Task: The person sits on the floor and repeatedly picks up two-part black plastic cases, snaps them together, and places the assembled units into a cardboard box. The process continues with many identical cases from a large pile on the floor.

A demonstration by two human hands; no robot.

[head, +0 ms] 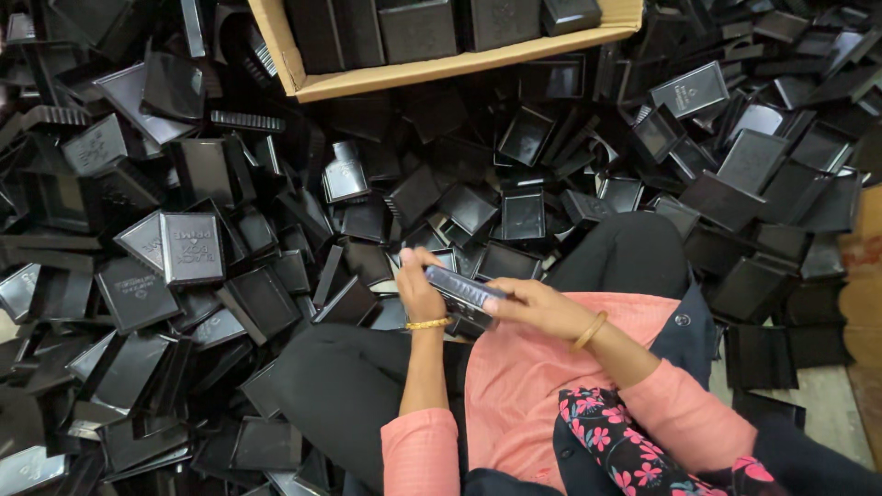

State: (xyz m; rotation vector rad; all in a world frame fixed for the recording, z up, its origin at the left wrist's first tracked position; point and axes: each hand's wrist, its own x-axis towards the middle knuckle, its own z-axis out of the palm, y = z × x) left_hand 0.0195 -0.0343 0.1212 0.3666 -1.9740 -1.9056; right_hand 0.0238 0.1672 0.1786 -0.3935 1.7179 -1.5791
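Observation:
I sit on the floor with my legs folded, black trousers and a pink top in view. A small black plastic box [462, 292] with a glossy lid is held over my lap between both hands. My left hand [418, 280] grips its left end, fingers curled over the top. From the right, my right hand [537, 305] holds the other end, fingers laid along its side. A gold bangle sits on each wrist.
A deep heap of black plastic boxes and lids [193, 248] surrounds me on all sides. A cardboard carton [432, 69] holding stacked black boxes stands at the top centre. Bare floor [831, 400] shows at the right edge.

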